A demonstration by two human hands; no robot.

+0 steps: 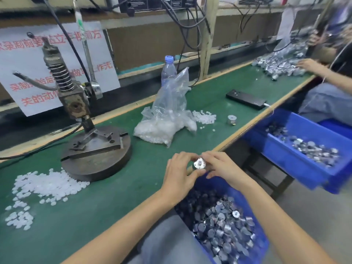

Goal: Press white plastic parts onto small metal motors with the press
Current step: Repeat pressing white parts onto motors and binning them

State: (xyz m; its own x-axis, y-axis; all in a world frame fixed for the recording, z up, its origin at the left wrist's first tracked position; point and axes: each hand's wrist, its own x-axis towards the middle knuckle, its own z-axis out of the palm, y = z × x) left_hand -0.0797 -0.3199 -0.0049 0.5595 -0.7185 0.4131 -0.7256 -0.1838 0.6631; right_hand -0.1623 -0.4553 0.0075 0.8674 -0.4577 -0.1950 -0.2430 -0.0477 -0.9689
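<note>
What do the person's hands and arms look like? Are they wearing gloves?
No gloves. The left hand and right hand are both bare, with no rings showing. The left forearm and right forearm are bare too: no sleeves, watch or bracelet in view.

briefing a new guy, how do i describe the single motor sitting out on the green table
Find the crumpled clear plastic bag midway along the green table. Right of the white parts spilled beside it, nearer than the black phone, stands one small silver motor. Unlike the motors heaped in the blue bins, it stands alone on the mat.
</note>
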